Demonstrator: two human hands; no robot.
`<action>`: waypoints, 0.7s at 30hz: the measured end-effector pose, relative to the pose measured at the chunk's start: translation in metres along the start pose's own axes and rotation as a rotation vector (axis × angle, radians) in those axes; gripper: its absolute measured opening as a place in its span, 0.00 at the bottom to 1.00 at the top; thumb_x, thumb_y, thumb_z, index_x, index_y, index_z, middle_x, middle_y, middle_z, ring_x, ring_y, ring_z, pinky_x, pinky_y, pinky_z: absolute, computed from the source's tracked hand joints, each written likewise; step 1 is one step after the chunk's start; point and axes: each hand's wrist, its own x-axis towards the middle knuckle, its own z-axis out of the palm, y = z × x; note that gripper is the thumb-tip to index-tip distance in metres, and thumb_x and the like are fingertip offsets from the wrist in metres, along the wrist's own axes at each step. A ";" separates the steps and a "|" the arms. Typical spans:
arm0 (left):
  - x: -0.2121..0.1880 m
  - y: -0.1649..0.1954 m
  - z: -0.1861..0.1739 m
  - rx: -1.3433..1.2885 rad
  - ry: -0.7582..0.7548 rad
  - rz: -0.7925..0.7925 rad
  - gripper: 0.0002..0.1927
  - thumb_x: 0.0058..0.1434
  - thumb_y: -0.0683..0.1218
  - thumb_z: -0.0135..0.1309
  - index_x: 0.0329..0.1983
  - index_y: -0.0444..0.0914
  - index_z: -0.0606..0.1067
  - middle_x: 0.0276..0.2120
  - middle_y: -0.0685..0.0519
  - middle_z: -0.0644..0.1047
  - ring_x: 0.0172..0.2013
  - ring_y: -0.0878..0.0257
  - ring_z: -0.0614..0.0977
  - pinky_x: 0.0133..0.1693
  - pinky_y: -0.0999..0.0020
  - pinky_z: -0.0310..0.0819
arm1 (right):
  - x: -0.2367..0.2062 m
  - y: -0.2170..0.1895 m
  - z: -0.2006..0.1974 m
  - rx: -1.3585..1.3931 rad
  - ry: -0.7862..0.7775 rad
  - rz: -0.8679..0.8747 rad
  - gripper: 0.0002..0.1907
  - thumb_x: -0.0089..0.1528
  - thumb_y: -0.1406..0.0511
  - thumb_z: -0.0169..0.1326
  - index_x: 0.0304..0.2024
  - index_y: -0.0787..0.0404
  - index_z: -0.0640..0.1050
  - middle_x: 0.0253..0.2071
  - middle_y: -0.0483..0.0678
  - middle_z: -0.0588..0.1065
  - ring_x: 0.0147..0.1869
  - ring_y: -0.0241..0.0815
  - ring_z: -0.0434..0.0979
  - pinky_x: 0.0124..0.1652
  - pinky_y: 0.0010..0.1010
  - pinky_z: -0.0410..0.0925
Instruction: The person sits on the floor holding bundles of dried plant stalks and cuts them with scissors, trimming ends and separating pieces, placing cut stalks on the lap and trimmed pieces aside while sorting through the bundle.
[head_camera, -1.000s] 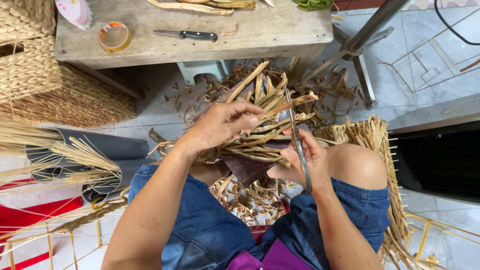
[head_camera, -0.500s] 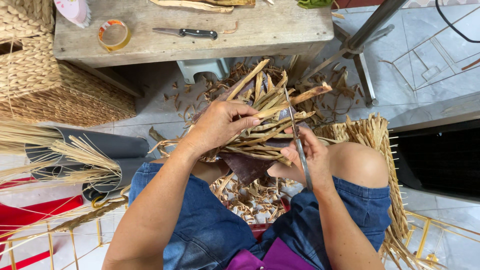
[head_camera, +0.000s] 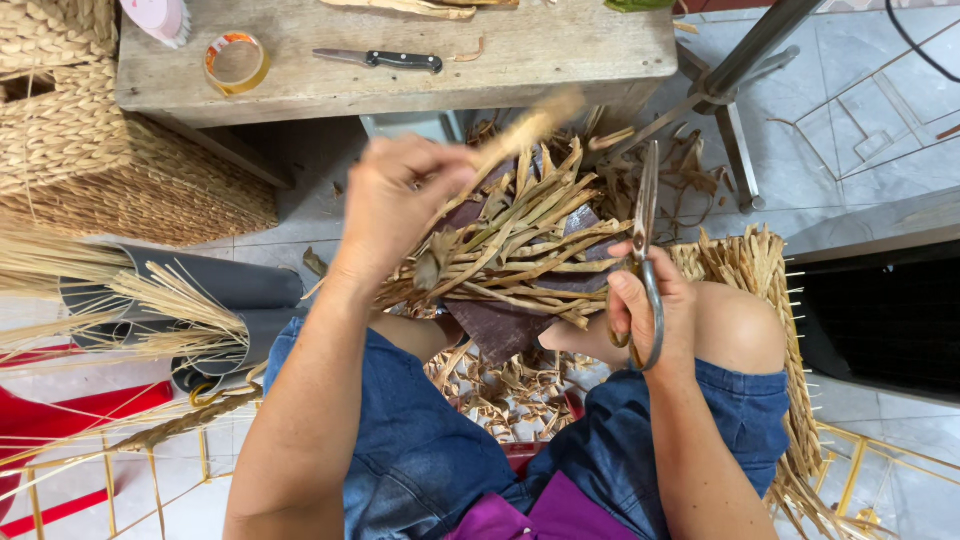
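at frame centre, the left hand grips a dried strand of the woven piece while the right hand, fingers closed in the scissors, holds the upright blades close enough that a tug could nick fingers.

The space over the lap is crowded: the bundle of dried leaf strips fills it, with the left hand at its upper left edge and the right hand with scissors hard against its right side. Ahead, the tabletop edge closes the way low down, though its top has bare wood between the tape roll and the knife. To the left, woven baskets and straw stalks block passage. Right of the scissors, the tiled floor seems open past the metal leg.
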 end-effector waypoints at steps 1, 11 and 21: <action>0.001 -0.006 -0.006 -0.054 0.125 -0.028 0.09 0.61 0.45 0.69 0.44 0.43 0.85 0.36 0.59 0.82 0.36 0.68 0.74 0.39 0.71 0.71 | 0.000 0.003 0.001 -0.005 -0.024 0.016 0.13 0.66 0.67 0.56 0.53 0.62 0.76 0.21 0.40 0.68 0.19 0.28 0.63 0.19 0.21 0.58; -0.005 -0.041 -0.043 -0.880 0.522 -0.220 0.11 0.72 0.45 0.61 0.53 0.36 0.76 0.40 0.54 0.81 0.29 0.76 0.71 0.30 0.81 0.61 | -0.014 0.036 0.046 0.180 -0.583 0.334 0.33 0.62 0.49 0.57 0.62 0.61 0.70 0.42 0.48 0.76 0.40 0.36 0.76 0.39 0.28 0.71; -0.013 -0.019 -0.027 -0.903 0.457 -0.232 0.11 0.73 0.46 0.61 0.52 0.36 0.75 0.43 0.53 0.81 0.30 0.76 0.71 0.32 0.80 0.64 | -0.028 0.059 0.104 0.377 -0.789 0.619 0.37 0.65 0.42 0.51 0.64 0.63 0.69 0.41 0.49 0.77 0.39 0.37 0.75 0.39 0.27 0.68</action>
